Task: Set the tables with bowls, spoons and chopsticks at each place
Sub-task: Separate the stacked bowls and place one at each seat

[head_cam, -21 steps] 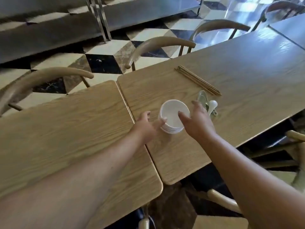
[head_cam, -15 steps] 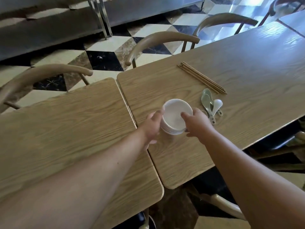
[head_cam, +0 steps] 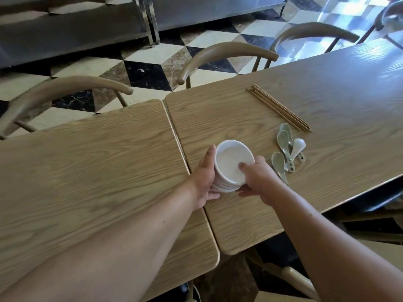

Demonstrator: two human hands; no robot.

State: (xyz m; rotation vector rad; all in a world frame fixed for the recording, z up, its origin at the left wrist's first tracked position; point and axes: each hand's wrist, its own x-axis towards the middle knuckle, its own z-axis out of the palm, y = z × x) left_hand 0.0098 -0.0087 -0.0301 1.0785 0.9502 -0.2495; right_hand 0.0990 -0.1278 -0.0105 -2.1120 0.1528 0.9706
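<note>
- Two hands held one stack of white bowls (head_cam: 231, 162) over the near edge of the right table (head_cam: 327, 88), just beside the seam where it met the left table (head_cam: 87, 171).
- The left hand (head_cam: 204, 182) cupped the stack's left side, thumb raised along the rim and fingers curled beneath the base.
- The right hand (head_cam: 258, 179) gripped the near side, thumb hooked over the rim into the top bowl and fingers wrapped under.
- The stack leaned toward the camera. Several rims showed at its lower edge, but the number of bowls could not be counted, nor whether the base touched the wood.
- Four spoons (head_cam: 283, 141) lay in a loose cluster just right of the stack: three pale green and one white.
- One bundle of brown chopsticks (head_cam: 279, 107) lay beyond the spoons, sticks side by side. Their exact number could not be counted.
- Three chairs (head_cam: 229, 53) with curved backs stood along the far side, on a chequered floor (head_cam: 148, 73).
</note>
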